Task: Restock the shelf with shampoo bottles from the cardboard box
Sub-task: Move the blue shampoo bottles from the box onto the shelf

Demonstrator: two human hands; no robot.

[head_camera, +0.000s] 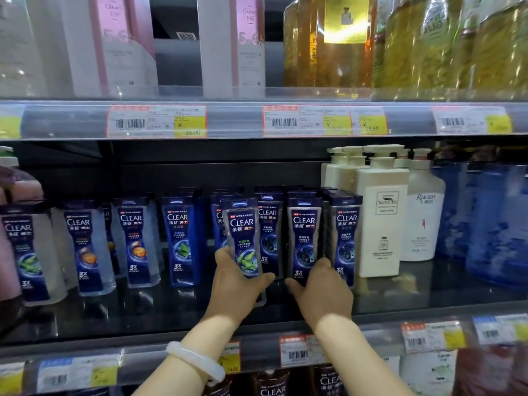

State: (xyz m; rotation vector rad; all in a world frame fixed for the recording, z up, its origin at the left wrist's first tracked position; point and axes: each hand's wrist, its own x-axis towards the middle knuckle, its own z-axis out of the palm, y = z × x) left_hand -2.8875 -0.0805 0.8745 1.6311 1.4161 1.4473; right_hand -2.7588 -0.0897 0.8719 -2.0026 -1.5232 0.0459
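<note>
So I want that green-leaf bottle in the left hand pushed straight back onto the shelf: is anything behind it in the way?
Yes. Behind the held bottle in the left hand, other Clear bottles already fill the row, blocking it.

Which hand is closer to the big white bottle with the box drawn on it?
Right. The right hand is on a dark CLEAR bottle two bottles left of the big white bottle. The left hand is farther left, its grip around the green-leaf CLEAR bottle.
</note>
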